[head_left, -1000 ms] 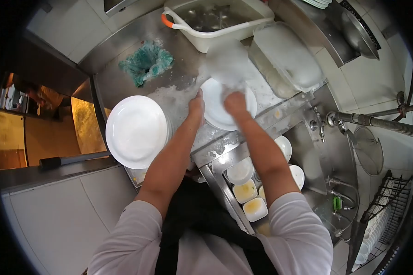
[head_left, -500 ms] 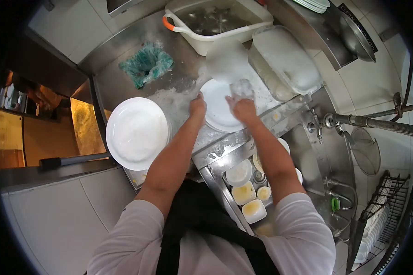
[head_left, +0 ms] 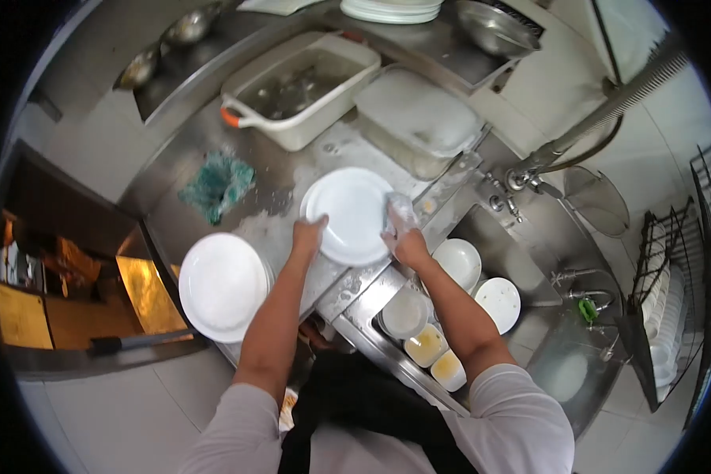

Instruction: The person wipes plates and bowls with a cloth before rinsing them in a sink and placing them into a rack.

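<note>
A white round plate (head_left: 355, 217) is between my two hands above the soapy steel counter, with the rim of another white plate showing just behind it. My left hand (head_left: 310, 237) grips its left edge, thumb on the rim. At the right edge is my right hand (head_left: 405, 241), its fingers closed on a soapy, whitish sponge (head_left: 401, 210) pressed at the plate's rim. To the left stands a stack of larger white plates (head_left: 223, 286), the top one facing up.
A white tub (head_left: 296, 126) of murky water with utensils and a cloudy plastic container (head_left: 419, 126) stand behind. A green plastic bag (head_left: 217, 186) lies left. The sink (head_left: 482, 245) at right holds bowls and food-stained dishes. A dish rack (head_left: 663, 300) stands far right.
My view has tilted up, showing more of the back shelf. The sponge has gone from the plate's upper face to its right rim. Both hands stay at the plate.
</note>
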The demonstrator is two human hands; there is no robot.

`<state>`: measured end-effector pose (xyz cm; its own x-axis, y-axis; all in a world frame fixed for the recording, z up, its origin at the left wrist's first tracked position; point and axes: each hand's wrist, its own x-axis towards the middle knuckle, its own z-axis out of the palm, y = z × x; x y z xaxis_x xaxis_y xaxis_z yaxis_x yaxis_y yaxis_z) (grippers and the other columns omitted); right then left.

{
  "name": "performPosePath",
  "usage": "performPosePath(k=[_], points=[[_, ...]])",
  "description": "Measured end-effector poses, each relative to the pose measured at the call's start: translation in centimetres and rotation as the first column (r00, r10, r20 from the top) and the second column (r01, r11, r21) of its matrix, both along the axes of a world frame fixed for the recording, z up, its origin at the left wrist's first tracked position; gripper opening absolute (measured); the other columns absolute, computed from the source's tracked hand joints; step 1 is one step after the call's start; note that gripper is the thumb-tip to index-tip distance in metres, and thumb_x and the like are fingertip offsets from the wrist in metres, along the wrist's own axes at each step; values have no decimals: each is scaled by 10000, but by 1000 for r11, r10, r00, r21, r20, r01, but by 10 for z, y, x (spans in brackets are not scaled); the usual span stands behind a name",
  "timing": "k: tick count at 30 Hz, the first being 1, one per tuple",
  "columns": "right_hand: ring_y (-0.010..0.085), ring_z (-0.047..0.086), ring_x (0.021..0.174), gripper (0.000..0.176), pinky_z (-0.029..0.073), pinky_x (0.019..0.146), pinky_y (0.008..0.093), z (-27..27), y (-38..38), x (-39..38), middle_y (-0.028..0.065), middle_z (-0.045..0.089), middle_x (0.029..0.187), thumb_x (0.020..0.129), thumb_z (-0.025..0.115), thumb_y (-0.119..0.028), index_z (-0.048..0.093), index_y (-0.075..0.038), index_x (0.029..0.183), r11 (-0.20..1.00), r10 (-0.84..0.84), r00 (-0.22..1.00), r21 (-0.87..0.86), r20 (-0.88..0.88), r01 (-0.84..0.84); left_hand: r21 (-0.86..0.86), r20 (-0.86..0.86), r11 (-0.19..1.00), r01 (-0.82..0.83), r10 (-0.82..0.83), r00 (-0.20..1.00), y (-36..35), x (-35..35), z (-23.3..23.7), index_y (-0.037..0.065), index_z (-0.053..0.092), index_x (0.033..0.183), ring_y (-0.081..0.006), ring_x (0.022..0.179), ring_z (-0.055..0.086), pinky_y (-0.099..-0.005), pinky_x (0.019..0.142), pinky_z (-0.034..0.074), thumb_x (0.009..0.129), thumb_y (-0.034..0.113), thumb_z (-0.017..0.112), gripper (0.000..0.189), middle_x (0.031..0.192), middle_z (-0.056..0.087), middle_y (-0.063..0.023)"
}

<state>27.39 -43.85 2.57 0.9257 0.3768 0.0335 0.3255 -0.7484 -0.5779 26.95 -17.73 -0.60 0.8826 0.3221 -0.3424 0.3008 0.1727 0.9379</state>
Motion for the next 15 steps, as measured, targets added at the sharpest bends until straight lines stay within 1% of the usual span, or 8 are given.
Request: performPosePath(k=[3,6,8,9,11,13,14,15], points=[[305,541,1191,658,414,1007,344,26,-24,15,206,549,1309,770,724,-126,475,-76,1377,824,-169,978,527,-123,209,100,71,982,162,-169,983,-4,-7,59,-102,610,1082,-193,869,647,-326,698,522,835,146,714,364,953,684,-150],[243,608,1062,601,451,952,313,77,-34,22,167,639,1184,739,769,-185,561,-9,1274,898,87,872,416,-482,140,355,-47,781,514,-534,844,-17,-10,139,-27,643,1058,-246,841,670,-368,716,521,849,178,685,295,912,697,-163],[181,634,836,379,488,796,312,87,-17,30,106,706,920,712,796,-232,689,-24,1011,914,326,902,336,-283,-225,888,-166,85,452,-857,487,-42,1,171,54,644,1056,-364,819,654,-426,731,514,857,239,665,272,881,677,-206],[171,628,809,337,487,778,314,86,-10,34,95,705,882,721,787,-227,693,-33,980,887,383,904,348,-189,-303,883,-340,-120,455,-830,443,-57,5,179,82,640,1030,-436,850,602,-474,744,486,856,289,648,270,873,646,-232],[160,621,781,295,486,761,316,95,-9,33,85,703,843,729,778,-221,697,-43,949,852,438,895,353,-78,-386,916,-266,-34,400,-797,542,-61,1,204,85,641,1040,-439,852,602,-469,746,490,857,272,648,262,887,648,-234],[205,647,847,319,503,832,356,120,-20,20,106,698,951,789,735,-169,664,-36,1070,855,135,976,517,-169,-29,903,-6,302,306,-703,711,-52,-8,211,61,643,1041,-342,820,661,-442,739,497,867,201,627,224,885,686,-195],[205,647,847,319,503,832,356,111,-18,13,106,698,951,789,735,-169,664,-36,1070,851,144,976,523,-166,-36,906,-9,298,302,-698,716,-46,-16,202,61,643,1041,-342,820,661,-442,739,497,867,201,627,224,885,686,-195],[246,647,908,373,504,875,387,94,-14,7,126,675,1030,815,709,-143,613,-14,1151,488,177,887,821,-427,298,698,175,664,268,-521,835,-40,-24,188,31,637,1073,-266,823,663,-387,737,501,862,177,647,257,885,698,-162]])
